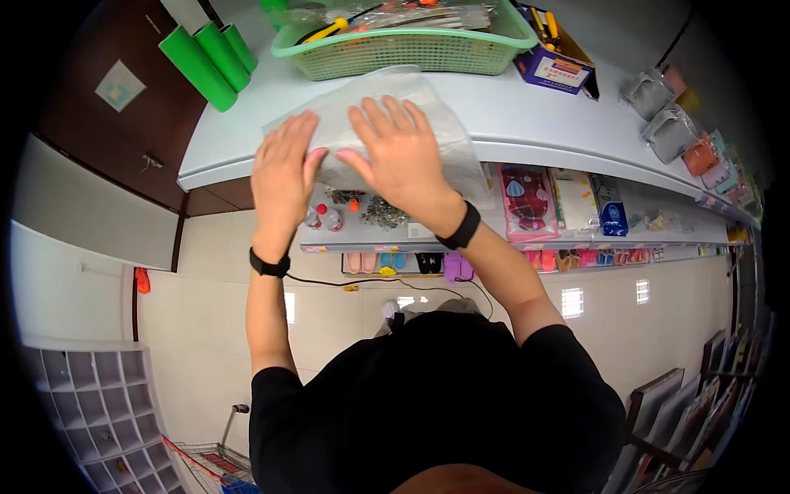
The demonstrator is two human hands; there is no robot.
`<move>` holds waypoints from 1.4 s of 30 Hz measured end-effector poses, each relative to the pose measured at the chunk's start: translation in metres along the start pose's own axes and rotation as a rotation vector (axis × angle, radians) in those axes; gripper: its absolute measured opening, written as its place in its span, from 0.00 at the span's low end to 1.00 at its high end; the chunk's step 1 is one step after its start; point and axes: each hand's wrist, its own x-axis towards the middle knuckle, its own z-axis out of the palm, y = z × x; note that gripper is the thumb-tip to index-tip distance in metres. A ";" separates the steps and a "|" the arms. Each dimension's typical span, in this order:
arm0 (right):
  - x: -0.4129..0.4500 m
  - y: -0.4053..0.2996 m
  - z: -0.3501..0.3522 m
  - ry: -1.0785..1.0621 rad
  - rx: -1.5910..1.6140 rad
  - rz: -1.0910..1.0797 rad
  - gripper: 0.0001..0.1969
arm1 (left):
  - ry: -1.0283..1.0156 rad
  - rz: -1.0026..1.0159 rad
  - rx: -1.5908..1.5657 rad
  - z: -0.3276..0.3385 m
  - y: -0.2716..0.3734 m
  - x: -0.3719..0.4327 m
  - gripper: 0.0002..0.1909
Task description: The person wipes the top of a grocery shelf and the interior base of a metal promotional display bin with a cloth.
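A thin, slightly see-through white sheet, perhaps cloth or plastic, is spread on the white shelf top and hangs over its front edge. My left hand rests flat on the sheet's left part, thumb apart from the fingers. To its right, my right hand lies palm down on the same sheet with spread fingers. The two thumbs point towards each other with a small gap between them. Just behind the sheet stands a light green plastic basket holding a yellow-handled screwdriver and packaged items.
Several green cylinders stand at the left. Right of the basket is a purple box with yellow-handled tools. A lower shelf carries packaged goods; slippers sit beneath it. A cable runs from my left wristband.
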 end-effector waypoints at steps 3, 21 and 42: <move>0.021 -0.044 0.035 -0.012 0.044 -0.033 0.26 | -0.013 -0.023 0.002 -0.019 -0.055 -0.018 0.20; 0.067 -0.164 0.121 -0.052 0.105 -0.098 0.19 | -0.056 -0.103 0.060 -0.045 -0.164 -0.064 0.21; -0.099 0.126 -0.111 0.228 -0.129 0.162 0.16 | 0.220 0.383 -0.137 0.092 0.193 0.054 0.23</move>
